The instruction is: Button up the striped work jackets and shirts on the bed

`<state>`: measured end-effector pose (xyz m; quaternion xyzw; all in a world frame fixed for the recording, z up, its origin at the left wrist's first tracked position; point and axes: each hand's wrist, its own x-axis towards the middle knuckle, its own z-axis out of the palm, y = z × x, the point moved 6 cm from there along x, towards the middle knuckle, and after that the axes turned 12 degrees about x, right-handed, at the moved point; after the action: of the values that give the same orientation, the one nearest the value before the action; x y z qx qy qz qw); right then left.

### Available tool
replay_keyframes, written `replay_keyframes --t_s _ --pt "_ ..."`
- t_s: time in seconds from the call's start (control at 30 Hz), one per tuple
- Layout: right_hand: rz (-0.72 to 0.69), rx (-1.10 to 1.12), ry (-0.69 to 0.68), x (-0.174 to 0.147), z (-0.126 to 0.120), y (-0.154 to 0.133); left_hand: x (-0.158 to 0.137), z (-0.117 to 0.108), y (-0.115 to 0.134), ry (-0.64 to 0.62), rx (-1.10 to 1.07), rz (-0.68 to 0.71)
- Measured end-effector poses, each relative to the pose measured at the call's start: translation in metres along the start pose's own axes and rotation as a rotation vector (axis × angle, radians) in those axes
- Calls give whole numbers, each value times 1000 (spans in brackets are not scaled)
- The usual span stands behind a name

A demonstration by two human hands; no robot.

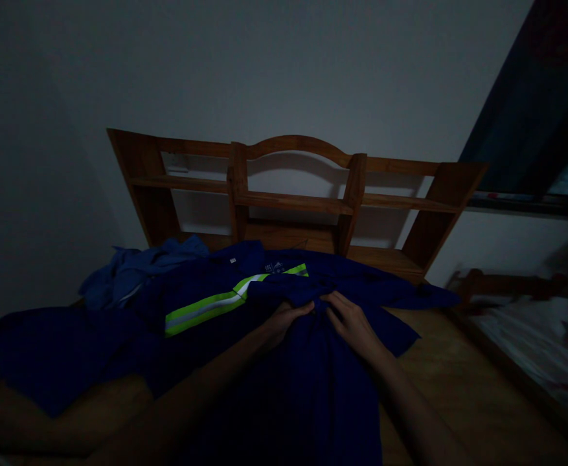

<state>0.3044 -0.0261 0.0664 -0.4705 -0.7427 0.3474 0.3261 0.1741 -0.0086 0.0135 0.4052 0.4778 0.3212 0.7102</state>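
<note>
Dark blue work clothing with a yellow-green and silver reflective stripe [206, 310] lies spread over the wooden surface. In the middle, my left hand [286, 318] is closed on a blue garment [307, 382], its thumb pointing right along the cloth. My right hand [349, 317] pinches the same garment a little to the right, fingers bent over a gathered fold. Between the two hands the cloth is bunched, and the rest hangs down toward me. Dim light hides the details of the fold and whatever fastening may be there.
Behind the clothes stands a wooden shelf unit [293, 204] against the white wall [284, 71]. A lighter blue garment [138, 265] is heaped at the left. Beyond the right edge of the wooden surface [424, 362] lies whitish plastic or cloth [536, 343].
</note>
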Motion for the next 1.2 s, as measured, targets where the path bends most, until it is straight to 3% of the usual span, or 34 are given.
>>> replay_keyframes --t_s 0.2,0.67,0.9,1.2 --pt "10 -8 4 0 1 4 5 -7 -13 -11 1 4" --pt "48 -13 115 0 -3 7 6 -18 -12 43 92 79" --pt "47 46 66 0 0 -3 9 -24 -17 74 269 61" --pt "18 93 49 0 8 7 4 -19 1 109 287 235"
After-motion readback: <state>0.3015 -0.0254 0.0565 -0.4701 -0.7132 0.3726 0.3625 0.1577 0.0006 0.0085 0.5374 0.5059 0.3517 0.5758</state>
